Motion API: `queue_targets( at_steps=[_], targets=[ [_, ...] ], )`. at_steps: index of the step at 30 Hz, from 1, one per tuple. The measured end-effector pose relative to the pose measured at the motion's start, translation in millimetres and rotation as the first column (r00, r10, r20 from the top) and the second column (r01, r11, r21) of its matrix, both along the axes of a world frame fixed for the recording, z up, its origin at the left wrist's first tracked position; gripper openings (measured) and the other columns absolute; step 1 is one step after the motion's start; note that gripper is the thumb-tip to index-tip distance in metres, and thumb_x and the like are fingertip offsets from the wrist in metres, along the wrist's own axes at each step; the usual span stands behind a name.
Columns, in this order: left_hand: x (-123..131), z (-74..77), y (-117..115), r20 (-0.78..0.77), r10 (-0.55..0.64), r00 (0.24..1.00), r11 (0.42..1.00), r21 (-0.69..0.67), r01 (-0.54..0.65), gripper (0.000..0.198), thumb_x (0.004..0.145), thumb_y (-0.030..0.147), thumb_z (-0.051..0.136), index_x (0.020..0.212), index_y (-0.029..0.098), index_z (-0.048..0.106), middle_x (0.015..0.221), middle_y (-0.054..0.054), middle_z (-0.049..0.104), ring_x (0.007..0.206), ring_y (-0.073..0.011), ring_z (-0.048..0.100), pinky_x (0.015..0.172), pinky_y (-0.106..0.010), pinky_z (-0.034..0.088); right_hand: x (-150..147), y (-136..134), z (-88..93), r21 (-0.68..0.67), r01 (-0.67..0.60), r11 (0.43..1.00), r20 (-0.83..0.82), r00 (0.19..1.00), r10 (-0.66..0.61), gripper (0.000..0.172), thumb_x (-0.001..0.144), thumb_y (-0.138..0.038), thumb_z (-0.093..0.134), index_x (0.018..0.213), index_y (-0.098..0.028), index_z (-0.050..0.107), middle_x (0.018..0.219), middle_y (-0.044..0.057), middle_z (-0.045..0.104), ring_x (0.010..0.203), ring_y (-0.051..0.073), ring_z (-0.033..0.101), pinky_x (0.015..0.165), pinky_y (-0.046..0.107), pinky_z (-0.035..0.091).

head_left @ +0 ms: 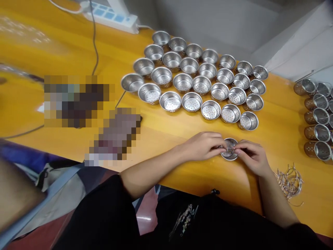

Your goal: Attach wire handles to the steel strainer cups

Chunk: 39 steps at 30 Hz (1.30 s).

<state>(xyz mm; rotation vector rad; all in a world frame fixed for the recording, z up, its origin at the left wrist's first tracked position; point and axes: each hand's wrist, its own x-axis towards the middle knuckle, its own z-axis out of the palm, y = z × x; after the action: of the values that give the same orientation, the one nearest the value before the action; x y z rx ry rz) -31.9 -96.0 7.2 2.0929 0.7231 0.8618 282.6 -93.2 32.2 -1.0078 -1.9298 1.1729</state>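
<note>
A small perforated metal cup stands upright on the table right in front of me. Over its opening runs a thin metal wire, pinched at one end by my left hand and at the other by my right hand. Both hands are closed, with fingertips at the cup's rim. Whether the wire's ends pass through holes in the cup is hidden by my fingers. Beside my right forearm lies a pile of loose curved wires.
Rows of similar metal cups fill the table's back middle. More cups, some with wires across them, stand at the right edge. A white power strip, cables and two blurred-out items are on the left.
</note>
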Motion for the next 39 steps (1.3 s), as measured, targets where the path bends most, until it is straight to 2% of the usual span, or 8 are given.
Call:
queue_targets(
  at_steps=[13,17,21,26,29,32,35,39],
  targets=[
    [6.5,-5.5,2.9,0.031,-0.053,0.998,0.999,-0.004,0.053,0.020,0.134,0.027,0.077,0.130,0.014,0.092,0.115,-0.012,0.088,0.101,-0.0272,0.084,0.093,-0.036,0.063,1.3,3.0,9.4,0.019,-0.018,1.000,0.014,1.000,0.018,0.029,0.123,-0.063,0.096,0.113,-0.040,0.108,0.099,0.012,0.094,0.080,0.035,0.091,0.073,0.047,0.078],
    [6.4,-5.0,9.6,0.032,-0.056,0.998,0.998,-0.033,0.057,0.018,0.131,0.026,0.077,0.129,0.017,0.092,0.114,-0.011,0.087,0.099,-0.0266,0.082,0.093,-0.036,0.060,-1.0,4.2,0.4,0.034,0.029,0.999,0.012,1.000,-0.029,0.033,0.119,-0.068,0.099,0.108,-0.037,0.107,0.100,0.012,0.094,0.081,0.035,0.090,0.075,0.048,0.077],
    [7.8,-4.8,20.7,0.055,-0.038,0.998,0.998,-0.046,0.040,0.021,0.127,0.030,0.076,0.120,0.018,0.092,0.103,-0.007,0.081,0.087,-0.0229,0.075,0.086,-0.034,0.055,-3.7,6.6,-15.5,0.028,0.106,0.994,-0.024,0.994,-0.105,0.040,0.109,-0.069,0.107,0.105,-0.029,0.105,0.102,0.013,0.095,0.075,0.029,0.085,0.064,0.039,0.068],
    [6.7,-5.3,37.1,0.070,0.005,0.998,1.000,-0.028,-0.003,0.026,0.115,0.038,0.078,0.110,0.018,0.093,0.088,-0.002,0.075,0.077,-0.0197,0.066,0.079,-0.034,0.046,-13.2,17.3,-29.6,0.000,0.148,0.989,-0.083,0.986,-0.147,0.044,0.100,-0.068,0.113,0.109,-0.026,0.104,0.093,0.010,0.092,0.070,0.026,0.079,0.063,0.036,0.068],
    [6.2,-7.0,45.1,0.121,0.094,0.988,0.995,-0.056,-0.087,0.042,0.110,0.057,0.086,0.116,0.016,0.093,0.073,0.005,0.056,0.065,-0.0170,0.050,0.071,-0.033,0.038,-20.9,26.8,-34.6,0.030,0.131,0.991,-0.145,0.981,-0.126,0.042,0.097,-0.064,0.114,0.107,-0.024,0.103,0.094,0.010,0.092,0.074,0.026,0.081,0.072,0.036,0.071],
    [6.4,-8.4,51.3,0.112,0.114,0.987,0.992,-0.075,-0.106,0.061,0.107,0.077,0.089,0.108,0.016,0.093,0.072,0.003,0.058,0.067,-0.0182,0.049,0.071,-0.034,0.037,-26.9,35.5,-37.0,-0.006,0.118,0.993,-0.185,0.976,-0.117,0.046,0.090,-0.065,0.114,0.101,-0.024,0.099,0.092,0.009,0.091,0.076,0.027,0.082,0.074,0.037,0.071],
    [5.1,-10.7,57.7,0.081,0.108,0.991,0.994,-0.018,-0.107,0.075,0.106,0.092,0.087,0.095,0.017,0.089,0.080,-0.004,0.070,0.073,-0.0211,0.057,0.074,-0.036,0.042,-30.0,41.6,-38.4,-0.011,0.106,0.994,-0.207,0.973,-0.106,0.043,0.089,-0.061,0.112,0.101,-0.022,0.097,0.089,0.008,0.089,0.076,0.026,0.080,0.076,0.037,0.069],
    [4.8,-10.9,66.0,0.096,0.130,0.987,0.990,0.043,-0.134,0.081,0.106,0.100,0.085,0.099,0.019,0.087,0.082,-0.005,0.069,0.073,-0.0210,0.056,0.072,-0.035,0.043,-31.9,46.4,-43.5,0.000,0.089,0.996,-0.210,0.974,-0.087,0.047,0.091,-0.064,0.109,0.104,-0.021,0.094,0.085,0.007,0.086,0.075,0.026,0.078,0.078,0.038,0.068]
  ],
)
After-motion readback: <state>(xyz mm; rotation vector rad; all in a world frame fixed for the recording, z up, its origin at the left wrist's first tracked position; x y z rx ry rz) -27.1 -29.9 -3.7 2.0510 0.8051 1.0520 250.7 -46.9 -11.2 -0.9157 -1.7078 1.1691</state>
